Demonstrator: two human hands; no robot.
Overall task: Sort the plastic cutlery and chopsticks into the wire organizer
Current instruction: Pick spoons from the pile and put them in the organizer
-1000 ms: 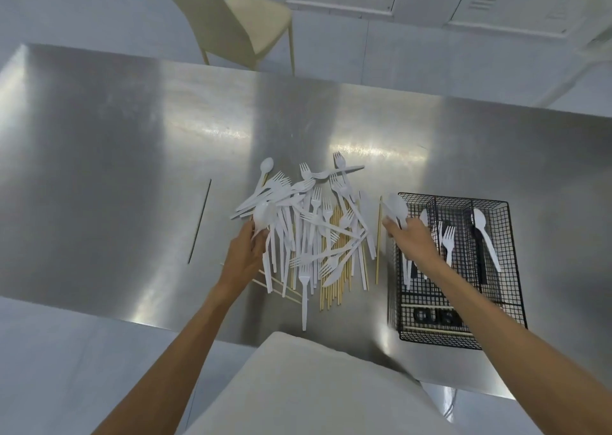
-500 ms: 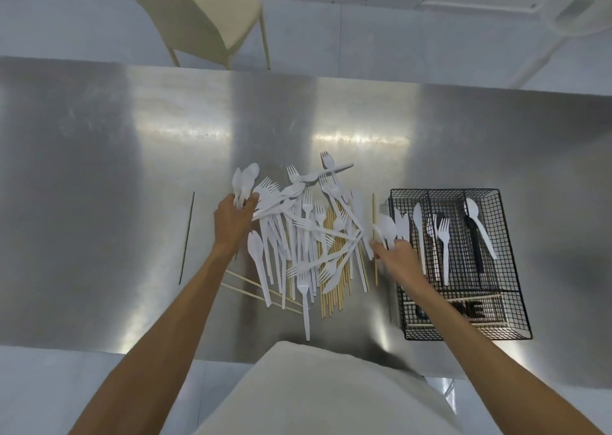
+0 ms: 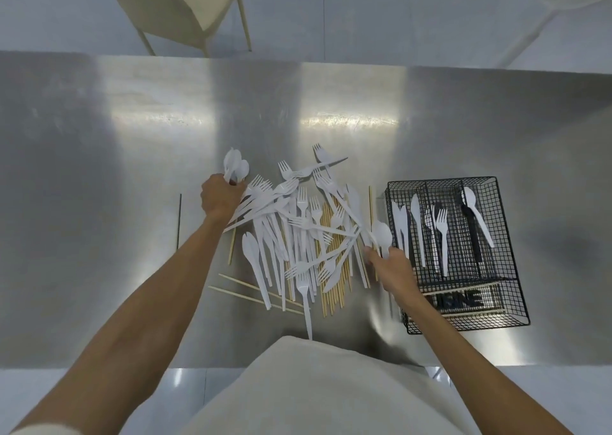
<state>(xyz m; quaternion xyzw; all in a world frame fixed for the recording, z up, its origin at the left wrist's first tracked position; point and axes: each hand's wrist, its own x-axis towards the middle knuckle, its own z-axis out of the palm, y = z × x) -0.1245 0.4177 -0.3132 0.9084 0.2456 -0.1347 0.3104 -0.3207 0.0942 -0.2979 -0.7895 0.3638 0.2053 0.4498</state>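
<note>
Our left hand (image 3: 220, 197) grips bunch of white plastic spoons (image 3: 234, 167) at far-left edge of mixed white cutlery and wooden chopstick pile (image 3: 298, 232). Right hand (image 3: 395, 269) pinches single white plastic spoon (image 3: 382, 235) just left of black wire organizer (image 3: 470, 322). We should lift it clear of tangle and match compartment before letting go.

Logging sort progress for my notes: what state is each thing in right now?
left hand, grips a bunch of white spoons
right hand, holds a single spoon
wire organizer, upright, partly filled
cutlery pile, loose and tangled on the table
chopsticks, lying mostly under that pile
dark stick, lying alone left of the pile
</note>
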